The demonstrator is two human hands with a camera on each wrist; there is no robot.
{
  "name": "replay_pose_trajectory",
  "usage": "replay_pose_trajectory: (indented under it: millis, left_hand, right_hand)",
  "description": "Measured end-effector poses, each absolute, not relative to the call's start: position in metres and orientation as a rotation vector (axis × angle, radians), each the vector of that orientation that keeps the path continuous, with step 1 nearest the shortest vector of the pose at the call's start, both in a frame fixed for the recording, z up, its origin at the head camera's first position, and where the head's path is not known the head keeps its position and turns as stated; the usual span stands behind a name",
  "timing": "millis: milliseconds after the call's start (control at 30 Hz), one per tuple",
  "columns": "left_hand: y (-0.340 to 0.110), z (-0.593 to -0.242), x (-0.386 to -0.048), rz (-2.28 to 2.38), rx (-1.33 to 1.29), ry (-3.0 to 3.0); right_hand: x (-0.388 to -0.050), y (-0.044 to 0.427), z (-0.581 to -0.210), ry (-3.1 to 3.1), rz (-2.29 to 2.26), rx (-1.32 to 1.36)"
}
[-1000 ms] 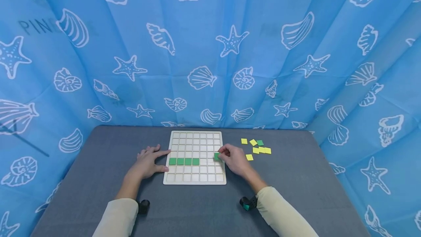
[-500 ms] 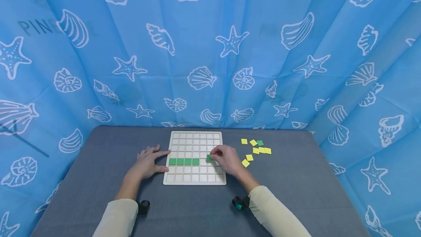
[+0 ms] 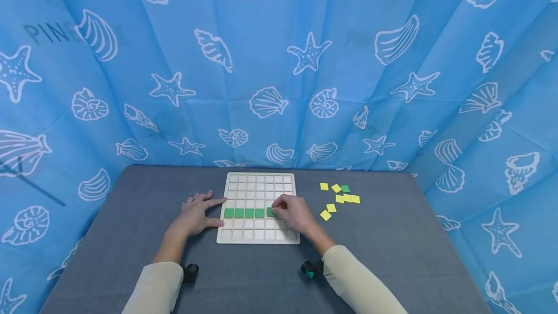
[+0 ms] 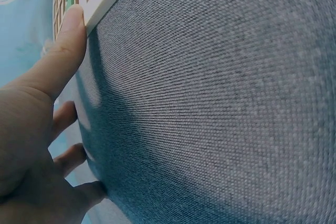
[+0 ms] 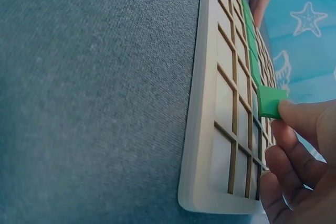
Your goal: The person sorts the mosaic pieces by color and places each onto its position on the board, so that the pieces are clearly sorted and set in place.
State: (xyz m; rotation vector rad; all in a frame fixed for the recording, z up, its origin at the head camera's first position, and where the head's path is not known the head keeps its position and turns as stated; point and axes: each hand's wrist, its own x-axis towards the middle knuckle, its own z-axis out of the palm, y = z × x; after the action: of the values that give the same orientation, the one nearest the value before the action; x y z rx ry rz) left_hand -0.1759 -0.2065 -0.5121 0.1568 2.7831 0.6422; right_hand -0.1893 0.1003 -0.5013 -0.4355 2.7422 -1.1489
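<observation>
A pale grid board [image 3: 248,234] lies on the grey table, with several green square tiles [image 3: 239,213] side by side in one row from its left edge. My right hand [image 3: 294,213] pinches another green tile [image 5: 270,102] between thumb and finger, over that same row at the right end of the green tiles. In the right wrist view this tile is tilted above the grid cells. My left hand [image 3: 194,215] rests at the board's left edge, fingers spread, its thumb [image 4: 72,27] touching the rim.
Right of the board lie several loose yellow tiles [image 3: 325,215] and one green tile [image 3: 345,188]. A blue curtain [image 3: 279,62] with shell and starfish prints hangs behind the grey table [image 3: 244,280].
My right hand has moved left across the board with the green tile, from the right edge to beside the row of green tiles. The left hand has stayed in place.
</observation>
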Motion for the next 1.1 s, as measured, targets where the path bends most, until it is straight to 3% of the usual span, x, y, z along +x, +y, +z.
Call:
replay_pose_trajectory:
  millis: [1100]
  left_hand:
    - [-0.2065,-0.5119,-0.1770,0.663,0.163,2.775]
  right_hand:
    - [-0.1858,0.0932,-0.5112,3.044,-0.704,-0.770]
